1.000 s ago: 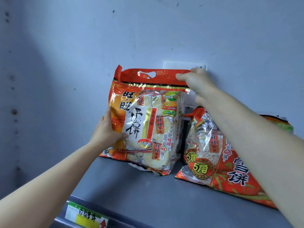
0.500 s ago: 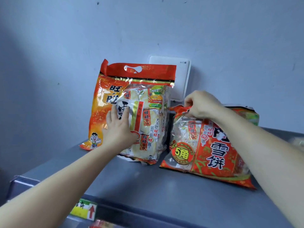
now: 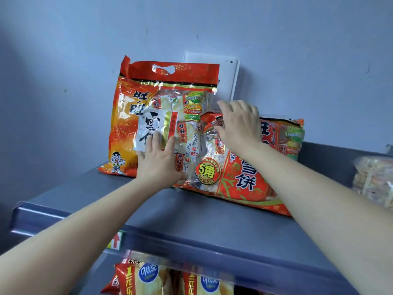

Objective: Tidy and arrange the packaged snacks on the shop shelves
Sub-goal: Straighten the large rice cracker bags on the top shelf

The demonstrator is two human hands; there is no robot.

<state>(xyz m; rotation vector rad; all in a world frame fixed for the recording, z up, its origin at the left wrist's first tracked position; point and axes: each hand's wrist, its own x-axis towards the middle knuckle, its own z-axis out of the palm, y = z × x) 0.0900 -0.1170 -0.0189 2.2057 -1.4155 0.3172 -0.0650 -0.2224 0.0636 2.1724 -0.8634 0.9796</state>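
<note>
1. A grey metal shelf [image 3: 191,220] is seen across the middle of the frame, backed by a pale blue wall [image 3: 297,39].
2. An upright snack bag [image 3: 136,116], orange-red with a carry-handle cutout at its top, is stood at centre-left of the frame, leaned back toward the wall.
3. The left hand [image 3: 158,161] is laid flat on the lower front of the upright bag, fingers spread and grip apart, nothing clamped.
4. A second snack bag [image 3: 244,179], red with a round "5角" badge, is laid tilted on the shelf at centre-right, its left edge touching the upright bag.
5. The right hand [image 3: 239,124] is placed on the upper left part of the second bag; fingers are curled down onto the wrapper, but whether the grip is clamped on it cannot be told.
6. A white wall box [image 3: 227,81] marked "WiFi" is partly hidden behind the upright bag.
7. A pale blurred packet [image 3: 374,179] is seen at the right edge on the same shelf, well apart from the two bags.
8. A price label [image 3: 116,241] with a red arrow is fixed to the shelf's front rail, lower left.
9. Yellow-red packets [image 3: 144,277] are seen on the level below, bottom centre.
</note>
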